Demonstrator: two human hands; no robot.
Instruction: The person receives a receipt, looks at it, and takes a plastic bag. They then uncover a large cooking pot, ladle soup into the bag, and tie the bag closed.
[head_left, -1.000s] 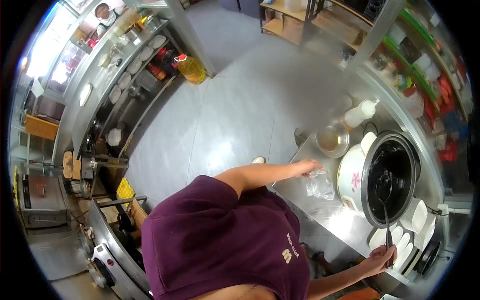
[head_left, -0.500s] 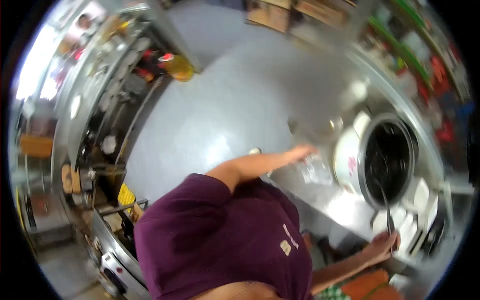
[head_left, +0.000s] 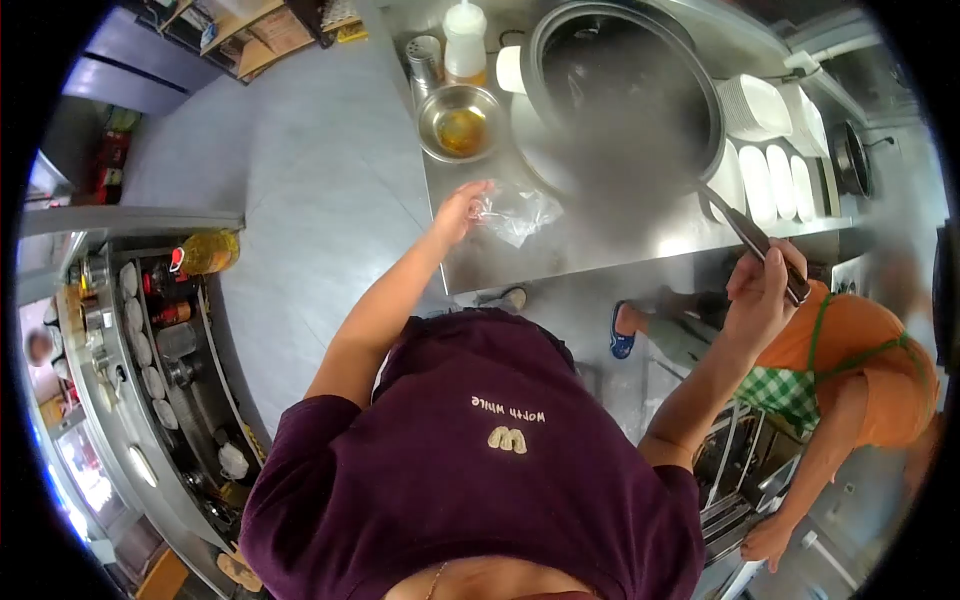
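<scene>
My left hand pinches a clear plastic bag at the front left edge of the steel counter. The bag hangs loosely over the metal. My right hand is wrapped round the dark handle of a long utensil. Its metal shaft slants to the rim of a big pot, and its head is hidden by steam. Dark contents show in the pot behind the steam. Beside the pot, near my left hand, stands a metal bowl with yellowish liquid inside.
A white-topped squeeze bottle and a metal shaker stand behind the bowl. White dishes are stacked right of the pot. A co-worker in an orange shirt is close on my right. An oil jug is at the left shelving.
My view has turned to the right, so the pot and counter now appear at top centre. Steam now covers the pot's near side. Both hands keep their holds.
</scene>
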